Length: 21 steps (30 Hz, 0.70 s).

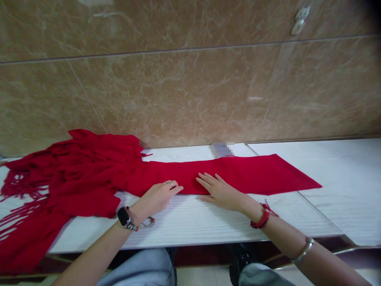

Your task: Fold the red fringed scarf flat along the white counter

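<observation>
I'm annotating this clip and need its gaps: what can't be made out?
Head view.
The small object by the wall: pixelated blur.
Fringed end of the red scarf: cut off by the left edge.
The white wall fitting, top right: too small.
Scarf edge under the left hand and right hand: covered by them.

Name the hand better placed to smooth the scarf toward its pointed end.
Likely right: the right hand lies flat on the scarf nearer that end; the left hand sits toward the bunched side.

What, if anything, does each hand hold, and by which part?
Nothing is gripped: left hand and right hand lie open and flat on the red scarf, at its near edge.
</observation>
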Motion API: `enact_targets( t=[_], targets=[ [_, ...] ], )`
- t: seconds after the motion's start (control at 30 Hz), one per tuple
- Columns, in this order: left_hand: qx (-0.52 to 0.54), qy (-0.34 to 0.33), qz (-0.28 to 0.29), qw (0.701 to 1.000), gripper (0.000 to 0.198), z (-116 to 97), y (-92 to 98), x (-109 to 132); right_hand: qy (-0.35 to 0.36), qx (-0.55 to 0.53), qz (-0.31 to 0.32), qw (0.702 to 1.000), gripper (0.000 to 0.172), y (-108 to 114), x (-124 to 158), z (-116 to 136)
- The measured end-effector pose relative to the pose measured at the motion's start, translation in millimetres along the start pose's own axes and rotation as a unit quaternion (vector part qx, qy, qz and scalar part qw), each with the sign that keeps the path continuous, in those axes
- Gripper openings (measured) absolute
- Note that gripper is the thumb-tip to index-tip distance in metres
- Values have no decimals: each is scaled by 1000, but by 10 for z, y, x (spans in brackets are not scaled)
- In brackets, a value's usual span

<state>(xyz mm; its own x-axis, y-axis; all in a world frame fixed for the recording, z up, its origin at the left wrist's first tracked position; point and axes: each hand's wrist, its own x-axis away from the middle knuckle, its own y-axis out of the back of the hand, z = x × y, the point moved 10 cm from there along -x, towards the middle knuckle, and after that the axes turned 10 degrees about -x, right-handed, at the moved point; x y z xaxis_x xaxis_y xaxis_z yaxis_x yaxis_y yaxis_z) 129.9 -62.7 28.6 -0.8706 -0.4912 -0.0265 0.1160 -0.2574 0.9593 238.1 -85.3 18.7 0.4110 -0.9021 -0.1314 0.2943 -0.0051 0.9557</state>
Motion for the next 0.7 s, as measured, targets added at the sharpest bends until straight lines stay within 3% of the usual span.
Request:
enact_targets(
  t=[0.2,0.33,0.47,0.57,0.7],
  targets=[
    [13,26,-29,999,37,27,0,-63,70,47,-41,996,42,-2,-118,244],
    [-17,31,-23,999,32,7,-7,-58,98,86,-41,991,40,-63,-100,315],
    [3,44,-7,999,48,47,-65,-27,91,91,-56,990,40,-19,-62,329],
    [23,65,36,997,63,142,-189,26,98,95,-56,989,41,-15,-60,348],
    [30,74,68,994,70,229,-269,109,116,91,-36,988,44,-95,-64,333]
  ],
)
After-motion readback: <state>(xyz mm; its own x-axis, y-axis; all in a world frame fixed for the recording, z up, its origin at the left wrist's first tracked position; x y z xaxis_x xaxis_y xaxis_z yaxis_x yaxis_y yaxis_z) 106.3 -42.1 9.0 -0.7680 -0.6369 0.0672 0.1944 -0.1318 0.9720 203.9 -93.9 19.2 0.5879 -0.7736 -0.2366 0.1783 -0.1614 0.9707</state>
